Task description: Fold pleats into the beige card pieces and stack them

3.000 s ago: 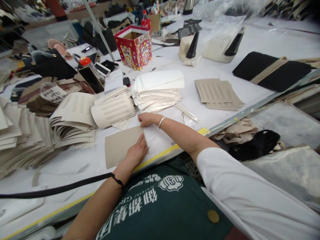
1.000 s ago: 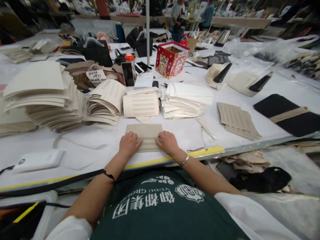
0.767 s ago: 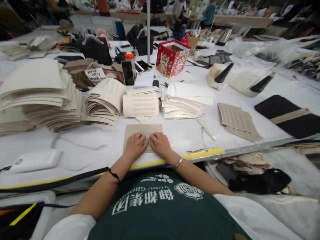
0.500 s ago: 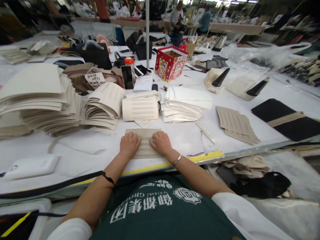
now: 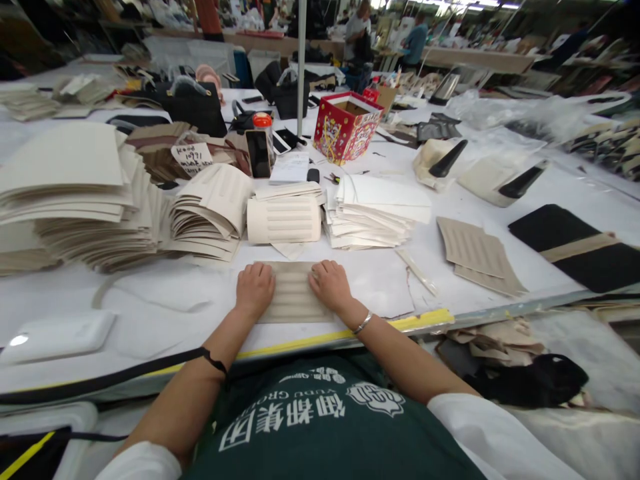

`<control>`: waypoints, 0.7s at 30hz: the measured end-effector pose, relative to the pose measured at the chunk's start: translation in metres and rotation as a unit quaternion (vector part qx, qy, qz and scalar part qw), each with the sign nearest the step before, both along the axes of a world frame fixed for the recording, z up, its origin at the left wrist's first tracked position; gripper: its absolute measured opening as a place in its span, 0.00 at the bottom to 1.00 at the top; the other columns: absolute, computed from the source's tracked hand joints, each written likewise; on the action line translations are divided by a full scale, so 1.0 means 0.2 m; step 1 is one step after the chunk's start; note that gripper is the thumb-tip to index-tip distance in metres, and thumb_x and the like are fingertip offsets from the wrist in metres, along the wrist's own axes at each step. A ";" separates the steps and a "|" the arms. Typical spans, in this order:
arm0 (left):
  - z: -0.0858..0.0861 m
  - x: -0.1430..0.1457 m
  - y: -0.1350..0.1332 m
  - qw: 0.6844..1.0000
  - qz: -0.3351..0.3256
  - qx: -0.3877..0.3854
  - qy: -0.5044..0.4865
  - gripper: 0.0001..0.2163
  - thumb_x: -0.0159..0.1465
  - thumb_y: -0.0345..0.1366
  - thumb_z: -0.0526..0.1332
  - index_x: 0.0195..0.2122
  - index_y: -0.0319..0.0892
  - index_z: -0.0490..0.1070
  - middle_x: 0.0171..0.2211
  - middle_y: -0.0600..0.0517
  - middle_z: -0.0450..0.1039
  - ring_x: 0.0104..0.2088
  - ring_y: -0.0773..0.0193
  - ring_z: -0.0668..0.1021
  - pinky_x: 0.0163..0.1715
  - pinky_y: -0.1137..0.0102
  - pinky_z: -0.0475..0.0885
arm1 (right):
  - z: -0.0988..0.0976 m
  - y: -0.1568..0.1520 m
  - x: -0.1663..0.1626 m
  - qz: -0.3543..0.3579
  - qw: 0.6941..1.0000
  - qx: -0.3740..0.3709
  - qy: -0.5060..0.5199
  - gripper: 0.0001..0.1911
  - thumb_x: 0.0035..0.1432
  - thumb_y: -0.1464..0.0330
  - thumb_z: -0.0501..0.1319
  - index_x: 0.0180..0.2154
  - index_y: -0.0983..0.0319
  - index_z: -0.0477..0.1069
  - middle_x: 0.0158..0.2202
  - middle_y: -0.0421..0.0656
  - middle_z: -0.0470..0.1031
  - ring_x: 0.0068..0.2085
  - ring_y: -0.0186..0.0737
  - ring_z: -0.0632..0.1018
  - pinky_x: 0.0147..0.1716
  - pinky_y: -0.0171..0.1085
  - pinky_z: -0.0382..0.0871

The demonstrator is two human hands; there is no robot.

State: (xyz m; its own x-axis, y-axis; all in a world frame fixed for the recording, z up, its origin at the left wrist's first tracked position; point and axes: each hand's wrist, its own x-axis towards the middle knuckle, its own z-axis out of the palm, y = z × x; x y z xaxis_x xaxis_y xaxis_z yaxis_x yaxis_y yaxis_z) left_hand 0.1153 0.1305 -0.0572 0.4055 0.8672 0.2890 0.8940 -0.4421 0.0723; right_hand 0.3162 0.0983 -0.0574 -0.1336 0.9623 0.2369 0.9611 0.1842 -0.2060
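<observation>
A tan ribbed sheet (image 5: pixel 293 293) lies flat on the white table (image 5: pixel 165 300) near its front edge. My left hand (image 5: pixel 254 289) presses down on the sheet's left side, fingers curled over it. On the sheet's right side rests my right hand (image 5: pixel 329 285), fingers bent and pressing too. The two hands sit apart, with the ribs showing between them. Neither hand lifts the sheet.
Behind the sheet stand a curled cream ribbed piece (image 5: pixel 284 220), a white sheet stack (image 5: pixel 375 210) and tall cream stacks (image 5: pixel 75 193) at left. Tan ribbed sheets (image 5: pixel 475 253) lie at right. A red box (image 5: pixel 345 127), phones and black bags sit farther back. People work at distant tables.
Both hands, close together at the sheet's middle, have slid apart toward its sides while pressing it flat. Three seconds ago the sheet lay skewed, plain side up, under my hands.
</observation>
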 end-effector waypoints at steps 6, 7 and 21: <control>-0.05 0.18 0.01 0.992 -0.112 -0.037 -0.037 0.10 0.62 0.34 0.50 0.42 0.39 0.67 0.39 0.45 0.69 0.42 0.56 0.68 0.42 0.62 0.64 | -0.04 0.06 -0.14 0.029 0.999 0.001 0.033 0.08 0.58 0.69 0.53 0.38 0.61 0.69 0.40 0.46 0.69 0.42 0.43 0.65 0.42 0.40 0.56; -0.06 0.17 0.03 0.993 -0.106 -0.038 -0.031 0.10 0.62 0.35 0.51 0.41 0.39 0.68 0.39 0.45 0.69 0.42 0.55 0.68 0.42 0.62 0.65 | -0.05 0.07 -0.14 0.023 0.999 -0.002 0.026 0.08 0.58 0.68 0.53 0.37 0.61 0.69 0.39 0.46 0.69 0.42 0.44 0.64 0.42 0.40 0.56; -0.10 -0.04 0.04 0.998 -0.057 -0.032 0.001 0.21 0.62 0.43 0.51 0.52 0.35 0.63 0.54 0.38 0.63 0.54 0.50 0.65 0.53 0.58 0.59 | -0.05 -0.04 0.19 0.070 0.990 -0.003 -0.124 0.18 0.59 0.76 0.49 0.51 0.66 0.65 0.47 0.52 0.69 0.50 0.49 0.64 0.49 0.46 0.56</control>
State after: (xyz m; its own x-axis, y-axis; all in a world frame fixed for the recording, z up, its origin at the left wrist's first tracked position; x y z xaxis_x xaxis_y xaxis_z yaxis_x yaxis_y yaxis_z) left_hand 0.1066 0.1376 -0.0779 0.5023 0.8323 0.2345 0.8389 -0.5348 0.1015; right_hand 0.3537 0.0910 -0.0679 -0.3200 0.9312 0.1745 0.9471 0.3193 0.0324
